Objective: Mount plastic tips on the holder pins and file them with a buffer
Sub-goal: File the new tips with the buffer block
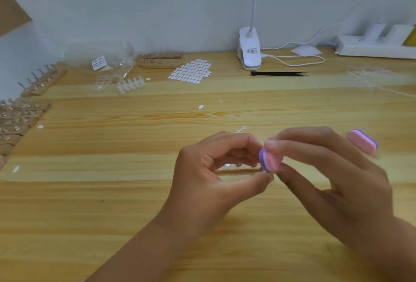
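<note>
Centrally, a buffer (270, 160), striped purple, white and pink, is gripped by the right hand (333, 178), thumb below and fingertips on top, and held end-on above the table (101, 203). Its lower purple edge is met by the left hand (213, 176), whose thumb and forefinger are closed narrowly on a small piece (267, 171). That piece is blurred, so it cannot be told whether it is a tip or a pin. The other left fingers are curled. Through the gap under that hand a wooden holder (236, 171) is seen lying on the table.

Just right of the right hand a second buffer (362, 142) lies flat. Farther back, black tweezers (279, 73) are laid beside a white clip lamp (249, 52). A sticker sheet (190, 71) is spread left of these, with a back holder (159, 62) behind it. A strip of tips (129, 84) is placed near a clear bag (112, 61). More holders (42, 81) with pins are lined along the left edge. A power strip (373, 45) is set at far right against the wall.
</note>
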Demonstrator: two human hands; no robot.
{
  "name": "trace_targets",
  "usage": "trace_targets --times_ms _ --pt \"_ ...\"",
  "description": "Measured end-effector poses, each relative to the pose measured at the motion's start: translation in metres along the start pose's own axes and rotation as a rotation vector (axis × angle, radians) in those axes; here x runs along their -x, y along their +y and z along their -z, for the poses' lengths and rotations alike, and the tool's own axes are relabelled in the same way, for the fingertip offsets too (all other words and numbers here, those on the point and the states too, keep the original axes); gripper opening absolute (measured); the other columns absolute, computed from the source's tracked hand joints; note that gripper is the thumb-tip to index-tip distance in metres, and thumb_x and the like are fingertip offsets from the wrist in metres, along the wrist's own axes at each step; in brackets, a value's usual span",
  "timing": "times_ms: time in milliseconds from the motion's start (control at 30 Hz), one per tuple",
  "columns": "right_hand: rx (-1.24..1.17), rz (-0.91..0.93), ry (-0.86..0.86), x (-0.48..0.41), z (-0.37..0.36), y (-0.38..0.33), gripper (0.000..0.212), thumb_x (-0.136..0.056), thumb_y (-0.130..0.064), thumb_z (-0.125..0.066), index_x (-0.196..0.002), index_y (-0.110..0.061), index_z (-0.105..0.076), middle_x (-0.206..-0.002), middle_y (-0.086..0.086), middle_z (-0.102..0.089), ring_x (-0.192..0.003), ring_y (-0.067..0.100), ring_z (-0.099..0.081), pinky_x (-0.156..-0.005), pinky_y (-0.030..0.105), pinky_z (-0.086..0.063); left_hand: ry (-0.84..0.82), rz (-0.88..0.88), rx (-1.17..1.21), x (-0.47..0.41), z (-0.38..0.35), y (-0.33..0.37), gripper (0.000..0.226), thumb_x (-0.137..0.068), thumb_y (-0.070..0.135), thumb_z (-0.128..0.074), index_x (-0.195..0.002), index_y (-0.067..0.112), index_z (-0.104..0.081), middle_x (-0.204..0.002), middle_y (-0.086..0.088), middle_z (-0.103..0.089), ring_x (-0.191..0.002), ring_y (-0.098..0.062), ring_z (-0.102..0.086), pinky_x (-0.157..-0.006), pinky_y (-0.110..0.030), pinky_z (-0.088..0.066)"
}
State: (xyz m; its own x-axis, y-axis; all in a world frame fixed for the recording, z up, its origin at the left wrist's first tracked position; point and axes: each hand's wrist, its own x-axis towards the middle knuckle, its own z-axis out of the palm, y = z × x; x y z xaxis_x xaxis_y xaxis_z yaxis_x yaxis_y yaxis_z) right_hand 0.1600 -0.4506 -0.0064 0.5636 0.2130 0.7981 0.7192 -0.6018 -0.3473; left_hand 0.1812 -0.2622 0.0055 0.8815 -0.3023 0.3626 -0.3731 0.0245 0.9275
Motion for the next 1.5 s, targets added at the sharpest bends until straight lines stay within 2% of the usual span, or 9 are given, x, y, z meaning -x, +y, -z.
trace_targets --times_ms 200,367,500,633,800,933,1033,1167,1500 --pt "0.013 -0.078 0.065 -0.001 0.002 0.0 0.025 -0.09 -0.007 -0.071 -0.112 -0.017 -0.062 -0.106 -0.002 -0.066 -0.102 -0.011 -0.058 -0.089 0.003 -0.039 0.0 -0.008 0.057 -0.001 0.001 0.0 0.036 -0.068 -0.001 -0.084 -0.099 0.013 -0.073 -0.097 -0.006 -0.073 -0.091 -0.024 -0.071 -0.083 -0.025 -0.055" --pt "0.031 -0.001 0.033 0.001 0.002 0.001 0.026 -0.088 -0.002 -0.072 -0.108 -0.018 -0.064 -0.105 0.003 -0.068 -0.102 0.006 -0.064 -0.094 0.013 -0.043 -0.008 -0.009 0.058 0.0 -0.001 0.001 0.038 -0.068 0.0 -0.084 -0.1 0.017 -0.075 -0.098 -0.005 -0.074 -0.091 -0.025 -0.072 -0.082 -0.026 -0.055" --pt "0.029 -0.043 0.078 -0.002 0.004 0.001 0.023 -0.087 -0.003 -0.073 -0.106 -0.013 -0.064 -0.105 0.0 -0.067 -0.101 -0.01 -0.059 -0.09 0.004 -0.039 0.022 -0.032 0.027 0.0 -0.001 0.001 0.039 -0.066 0.0 -0.085 -0.1 0.017 -0.076 -0.097 -0.002 -0.074 -0.089 -0.022 -0.072 -0.081 -0.024 -0.056" --pt "0.013 0.041 0.029 0.0 0.002 0.0 0.024 -0.088 -0.001 -0.072 -0.107 -0.013 -0.065 -0.105 0.006 -0.069 -0.101 0.011 -0.065 -0.093 0.018 -0.046 0.025 -0.085 -0.026 0.001 0.0 0.002 0.036 -0.068 0.002 -0.085 -0.1 0.016 -0.075 -0.098 0.001 -0.074 -0.089 -0.02 -0.073 -0.08 -0.024 -0.057" --pt "0.032 -0.037 0.074 -0.003 0.003 -0.001 0.025 -0.087 -0.002 -0.072 -0.107 -0.014 -0.064 -0.106 0.002 -0.068 -0.102 -0.004 -0.061 -0.092 0.007 -0.04 0.043 -0.081 -0.042 0.002 -0.001 0.002 0.035 -0.067 0.003 -0.086 -0.097 0.017 -0.076 -0.096 0.004 -0.074 -0.088 -0.017 -0.073 -0.079 -0.021 -0.056" --pt "0.055 0.035 0.022 -0.001 0.004 -0.003 0.024 -0.088 0.0 -0.071 -0.108 -0.013 -0.065 -0.105 0.006 -0.069 -0.1 0.011 -0.065 -0.096 0.015 -0.042 0.029 -0.079 -0.038 0.003 -0.002 0.003 0.038 -0.068 0.003 -0.085 -0.101 0.02 -0.074 -0.096 0.004 -0.074 -0.087 -0.014 -0.073 -0.079 -0.02 -0.056" --pt "0.08 -0.064 0.071 -0.002 0.005 0.003 0.027 -0.085 -0.001 -0.074 -0.106 -0.015 -0.066 -0.103 0.003 -0.07 -0.099 0.007 -0.065 -0.095 0.012 -0.043 0.052 -0.064 -0.029 0.002 -0.001 0.003 0.039 -0.067 0.003 -0.085 -0.099 0.021 -0.074 -0.095 0.002 -0.074 -0.086 -0.018 -0.073 -0.08 -0.021 -0.056" --pt "0.045 0.075 0.042 -0.001 0.003 -0.004 0.023 -0.09 0.0 -0.07 -0.108 -0.013 -0.065 -0.105 0.006 -0.069 -0.101 0.012 -0.066 -0.094 0.016 -0.044 0.02 -0.082 -0.02 0.003 -0.003 0.005 0.035 -0.071 0.004 -0.083 -0.099 0.022 -0.074 -0.095 0.003 -0.074 -0.087 -0.017 -0.073 -0.08 -0.022 -0.056" --pt "0.094 0.064 0.069 -0.001 0.002 0.0 0.028 -0.084 0.0 -0.076 -0.107 -0.014 -0.066 -0.102 0.004 -0.07 -0.096 0.011 -0.066 -0.092 0.017 -0.047 0.022 -0.053 0.011 0.002 -0.002 0.005 0.032 -0.073 0.005 -0.082 -0.1 0.021 -0.075 -0.094 0.004 -0.076 -0.085 -0.013 -0.074 -0.078 -0.02 -0.056"
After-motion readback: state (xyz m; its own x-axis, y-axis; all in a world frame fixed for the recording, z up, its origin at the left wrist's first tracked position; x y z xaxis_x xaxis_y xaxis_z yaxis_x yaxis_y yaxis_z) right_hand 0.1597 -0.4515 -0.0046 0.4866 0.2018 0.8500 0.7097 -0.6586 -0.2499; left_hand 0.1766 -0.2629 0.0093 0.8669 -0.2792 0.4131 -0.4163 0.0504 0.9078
